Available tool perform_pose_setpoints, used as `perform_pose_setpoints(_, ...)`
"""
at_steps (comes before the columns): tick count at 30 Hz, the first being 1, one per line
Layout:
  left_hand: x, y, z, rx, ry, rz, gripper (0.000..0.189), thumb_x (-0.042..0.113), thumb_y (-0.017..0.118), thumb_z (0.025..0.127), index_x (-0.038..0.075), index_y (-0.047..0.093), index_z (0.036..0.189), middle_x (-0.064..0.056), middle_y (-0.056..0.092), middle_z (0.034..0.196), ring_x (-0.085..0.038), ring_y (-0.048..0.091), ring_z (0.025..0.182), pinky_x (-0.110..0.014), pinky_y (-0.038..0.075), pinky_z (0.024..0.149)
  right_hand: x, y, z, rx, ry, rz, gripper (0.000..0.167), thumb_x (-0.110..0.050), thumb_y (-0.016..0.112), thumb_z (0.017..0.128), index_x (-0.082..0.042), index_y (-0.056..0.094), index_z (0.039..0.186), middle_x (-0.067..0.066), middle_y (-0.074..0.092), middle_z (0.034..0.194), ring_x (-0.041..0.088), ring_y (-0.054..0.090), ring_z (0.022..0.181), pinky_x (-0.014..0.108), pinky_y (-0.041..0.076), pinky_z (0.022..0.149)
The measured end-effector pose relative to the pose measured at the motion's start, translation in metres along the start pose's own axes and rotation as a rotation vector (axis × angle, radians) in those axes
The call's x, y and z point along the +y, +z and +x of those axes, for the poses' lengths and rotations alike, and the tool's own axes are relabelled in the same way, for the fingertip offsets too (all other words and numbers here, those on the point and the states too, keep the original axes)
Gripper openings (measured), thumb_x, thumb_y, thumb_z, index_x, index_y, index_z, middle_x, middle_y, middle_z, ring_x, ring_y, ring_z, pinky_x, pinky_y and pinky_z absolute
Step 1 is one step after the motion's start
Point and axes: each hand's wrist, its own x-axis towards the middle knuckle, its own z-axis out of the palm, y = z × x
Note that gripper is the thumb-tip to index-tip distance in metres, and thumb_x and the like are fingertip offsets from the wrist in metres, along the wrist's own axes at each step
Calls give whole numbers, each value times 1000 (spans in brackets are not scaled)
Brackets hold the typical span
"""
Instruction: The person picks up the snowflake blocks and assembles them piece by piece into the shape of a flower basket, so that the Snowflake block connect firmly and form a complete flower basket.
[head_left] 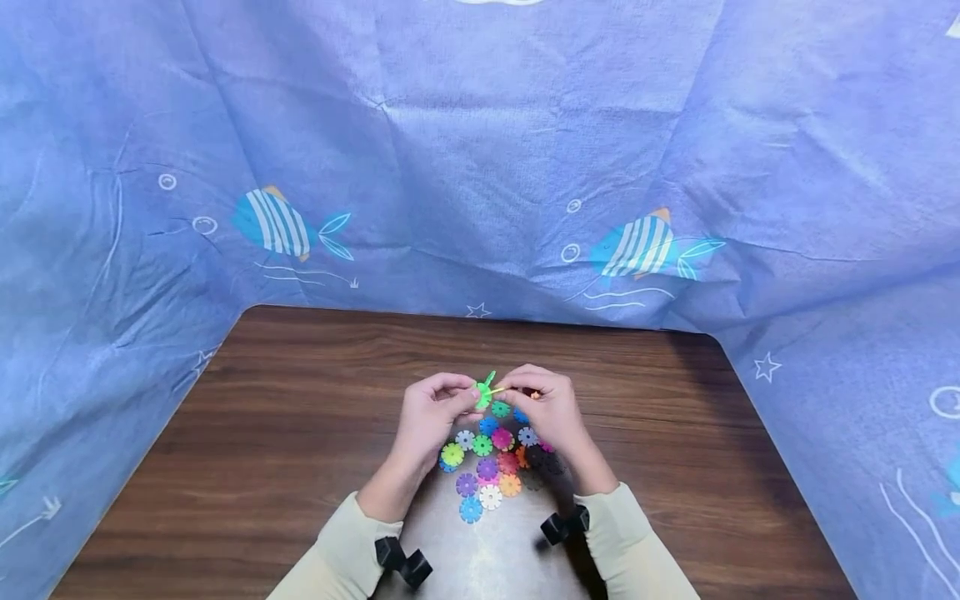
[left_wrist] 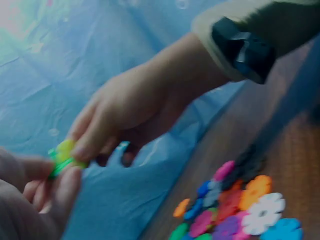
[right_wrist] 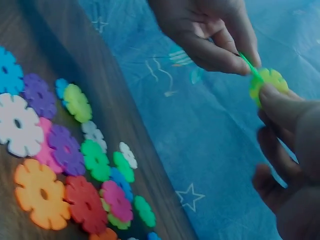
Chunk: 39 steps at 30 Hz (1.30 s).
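Note:
Over the far side of a pile of notched plastic discs, both hands meet. My left hand [head_left: 435,410] pinches a bright green notched disc [head_left: 482,397] between thumb and fingers. A second green piece [head_left: 491,377] sticks up beside that disc. My right hand [head_left: 546,407] pinches a yellow notched disc [right_wrist: 273,79] by its edge. In the right wrist view the yellow disc meets a green one [right_wrist: 250,65] edge-on. The left wrist view shows them overlapping between the fingertips, partly hidden by the thumbs.
Loose discs lie below the hands on the brown wooden table [head_left: 300,417], among them a white disc [head_left: 491,497], a blue disc [head_left: 471,510] and a purple disc [head_left: 467,485]. Some discs overlap. A blue fish-print cloth [head_left: 465,167] hangs behind the table.

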Motion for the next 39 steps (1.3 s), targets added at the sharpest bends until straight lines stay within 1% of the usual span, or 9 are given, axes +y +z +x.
perform_pose_setpoints(6, 4, -18, 6, -257, -76, 163, 45, -2, 74, 87, -4, 60, 130, -20, 69, 114, -18, 72, 89, -48, 62, 87, 2, -8, 2, -171, 58, 75, 9, -4, 76, 90, -7, 80, 98, 9, 77, 95, 15, 66, 77, 33, 58, 61)
perform_pose_setpoints(9, 6, -20, 9, -316, -77, 160, 58, -5, 72, 88, -1, 54, 143, -26, 62, 130, -20, 72, 93, -54, 59, 91, 1, -12, 8, -226, 79, 42, 13, -7, 77, 91, -8, 80, 103, 8, 77, 96, 19, 67, 75, 34, 59, 62)
perform_pose_setpoints(11, 6, -20, 10, -300, -73, 149, 57, -7, 72, 87, -1, 57, 141, -27, 61, 128, -19, 71, 89, -54, 60, 90, 1, -17, 14, -252, 114, 5, 18, -11, 78, 91, -8, 79, 108, 7, 77, 97, 21, 68, 75, 33, 59, 64)
perform_pose_setpoints(15, 6, -22, 13, -187, -50, 108, 49, -11, 73, 85, -2, 62, 131, -21, 65, 116, -19, 72, 79, -48, 63, 83, 11, -36, 30, -267, 207, -140, 25, -14, 81, 89, -9, 77, 113, 3, 77, 95, 17, 69, 78, 31, 60, 69)
perform_pose_setpoints(19, 5, -25, 15, -89, -47, 79, 43, -11, 73, 85, 1, 63, 126, -13, 67, 104, -20, 72, 76, -39, 65, 73, 33, -56, 40, -322, 283, -375, 21, -14, 82, 88, -9, 78, 108, 0, 76, 91, 13, 68, 78, 31, 58, 71)
perform_pose_setpoints(23, 5, -26, 15, -54, -43, 73, 42, -8, 75, 86, 1, 63, 125, -12, 68, 102, -23, 74, 72, -37, 65, 66, 55, -66, 39, -419, 344, -567, 17, -16, 80, 89, -9, 78, 105, -2, 76, 94, 13, 67, 85, 34, 57, 77)
perform_pose_setpoints(28, 3, -25, 15, -44, -30, 72, 41, -7, 75, 86, 0, 62, 125, -13, 69, 101, -23, 74, 67, -36, 64, 64, 73, -59, 34, -458, 396, -683, 16, -25, 81, 88, -14, 80, 100, -4, 77, 90, 12, 67, 84, 36, 58, 78)
perform_pose_setpoints(34, 1, -23, 15, -38, -31, 68, 42, -8, 75, 87, 1, 63, 126, -15, 70, 103, -20, 73, 67, -35, 64, 66, 77, -51, 36, -433, 419, -700, 11, -20, 85, 84, -16, 76, 87, -6, 73, 80, 11, 64, 77, 36, 57, 77)
perform_pose_setpoints(39, 2, -24, 14, -34, -40, 65, 44, -8, 74, 86, 1, 63, 128, -16, 70, 105, -19, 72, 67, -32, 64, 63, 68, -51, 39, -315, 429, -470, 13, -11, 84, 84, -11, 71, 87, -2, 72, 79, 10, 64, 74, 27, 54, 72)
